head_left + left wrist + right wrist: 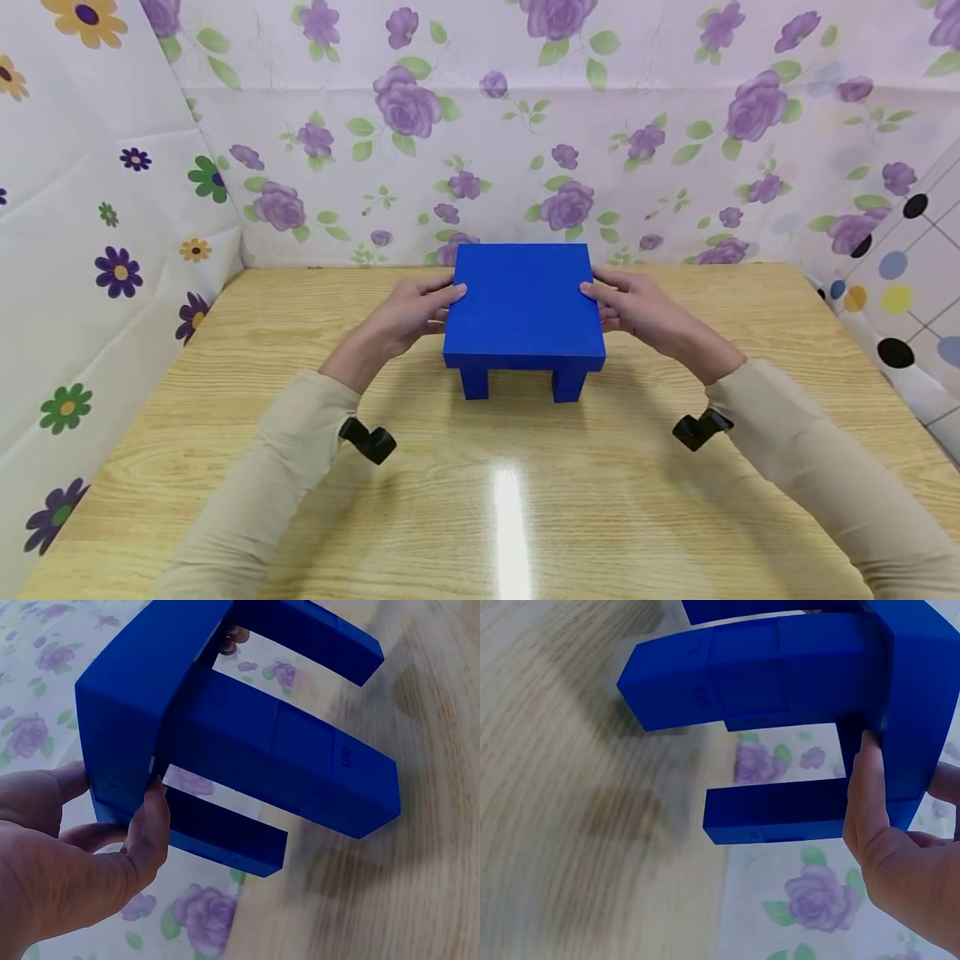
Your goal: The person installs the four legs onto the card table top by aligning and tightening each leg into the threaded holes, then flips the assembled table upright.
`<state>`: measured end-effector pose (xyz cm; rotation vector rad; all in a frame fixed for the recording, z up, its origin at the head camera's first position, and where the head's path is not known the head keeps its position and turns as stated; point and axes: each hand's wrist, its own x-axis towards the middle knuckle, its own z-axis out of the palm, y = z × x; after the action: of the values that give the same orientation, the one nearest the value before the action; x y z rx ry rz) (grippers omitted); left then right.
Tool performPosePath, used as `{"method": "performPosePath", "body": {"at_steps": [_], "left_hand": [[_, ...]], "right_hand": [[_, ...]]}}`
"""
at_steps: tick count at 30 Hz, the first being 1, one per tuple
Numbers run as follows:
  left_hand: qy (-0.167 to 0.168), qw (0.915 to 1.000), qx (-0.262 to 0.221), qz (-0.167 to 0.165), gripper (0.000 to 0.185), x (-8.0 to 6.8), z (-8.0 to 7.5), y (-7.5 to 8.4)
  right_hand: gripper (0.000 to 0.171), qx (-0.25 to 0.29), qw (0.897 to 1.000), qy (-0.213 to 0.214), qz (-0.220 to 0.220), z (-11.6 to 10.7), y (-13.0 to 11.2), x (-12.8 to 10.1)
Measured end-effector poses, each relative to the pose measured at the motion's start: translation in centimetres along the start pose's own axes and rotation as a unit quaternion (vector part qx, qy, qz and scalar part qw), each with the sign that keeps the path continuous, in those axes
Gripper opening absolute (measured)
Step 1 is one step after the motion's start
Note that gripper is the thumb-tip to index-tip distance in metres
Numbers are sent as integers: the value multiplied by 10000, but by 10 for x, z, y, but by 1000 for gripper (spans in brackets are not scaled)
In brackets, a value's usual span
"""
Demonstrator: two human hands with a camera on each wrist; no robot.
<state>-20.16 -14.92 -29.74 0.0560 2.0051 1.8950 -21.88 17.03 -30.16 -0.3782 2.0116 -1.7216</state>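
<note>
1. While our left hand (408,317) and right hand (637,310) are gripping opposite edges of the blue stool (523,310), it is sitting centre frame on the wooden table (480,500).
2. We are seeing faint embossed marks on one leg (705,694) in the right wrist view, too blurred to read.
3. Our fingers (154,825) are curling under the top; the far legs are staying hidden in the head view.

The person wore long beige sleeves (292,450) that reached to both wrists, the fabric plain and lightly creased. A small black camera mount (367,439) sat under the left wrist, and a matching black mount (700,428) under the right.
</note>
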Motion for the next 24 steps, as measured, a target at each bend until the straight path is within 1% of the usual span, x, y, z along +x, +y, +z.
{"method": "performPosePath", "body": {"at_steps": [4,7,11,16,19,24], "left_hand": [[48,9999,-18,-131,53,3,-1,-7],[60,9998,-48,-155,53,2,1,-11],[87,9999,-44,-100,53,1,3,-13],[242,9997,32,-53,54,-1,5,-13],[287,9995,122,45,56,0,7,-15],[235,9992,283,155,58,1,0,-25]], "right_hand": [[67,147,9998,-85,73,1,7,4],[66,195,9997,-123,126,2,12,4],[68,177,9996,-130,155,1,15,3],[70,215,9995,-119,175,-1,15,1],[71,251,9995,-109,183,-2,16,0],[73,104,9997,-57,215,-5,25,-1]]}}
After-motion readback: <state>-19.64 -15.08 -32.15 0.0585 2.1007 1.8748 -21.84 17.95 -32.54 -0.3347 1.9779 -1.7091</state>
